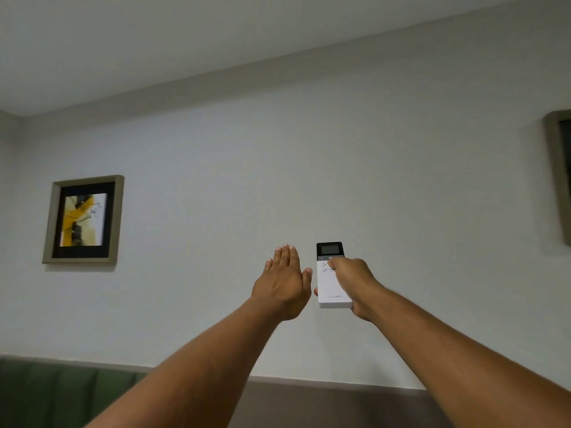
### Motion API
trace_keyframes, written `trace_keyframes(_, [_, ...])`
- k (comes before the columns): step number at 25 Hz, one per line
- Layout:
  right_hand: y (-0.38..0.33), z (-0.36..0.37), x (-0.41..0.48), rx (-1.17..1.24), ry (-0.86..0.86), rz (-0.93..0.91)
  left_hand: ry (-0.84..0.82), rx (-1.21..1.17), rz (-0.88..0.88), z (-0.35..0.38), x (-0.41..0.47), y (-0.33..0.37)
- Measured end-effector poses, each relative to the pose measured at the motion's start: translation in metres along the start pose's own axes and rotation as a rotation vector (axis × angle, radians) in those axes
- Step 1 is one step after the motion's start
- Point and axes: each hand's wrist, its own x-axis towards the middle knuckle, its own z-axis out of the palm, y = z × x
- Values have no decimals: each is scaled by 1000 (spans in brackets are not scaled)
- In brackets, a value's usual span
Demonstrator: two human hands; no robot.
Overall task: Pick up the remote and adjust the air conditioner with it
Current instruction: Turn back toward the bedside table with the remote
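A white remote (pixel 331 285) with a dark top and a small grey screen is held up in front of the wall, pointing upward. My right hand (pixel 352 281) grips it from the right, with the thumb resting on the buttons just below the screen. My left hand (pixel 285 281) is raised just left of the remote, flat, fingers held together and pointing up, holding nothing. It does not touch the remote. No air conditioner is in view.
A pale wall (pixel 309 165) fills the view under a white ceiling. A framed yellow and black picture (pixel 83 220) hangs at the left. Another frame's edge (pixel 560 174) shows at the far right. A green padded headboard (pixel 61 390) runs along the bottom.
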Motion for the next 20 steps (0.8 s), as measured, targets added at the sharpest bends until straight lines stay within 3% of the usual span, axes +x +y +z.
trace_keyframes(5, [25,-5,13,-15,32,30,-9,-1,37,26,13,-9])
trace_keyframes(9, [88,-2,21,-26,51,108,-75,49,73,80,-7,-29])
trace_keyframes(15, [282,2,6,-35,104,386,-338,12,83,240,-93,-53])
trace_keyframes(20, [490,-5,-47,-166,100,575,-563,-31,104,405,-232,-68])
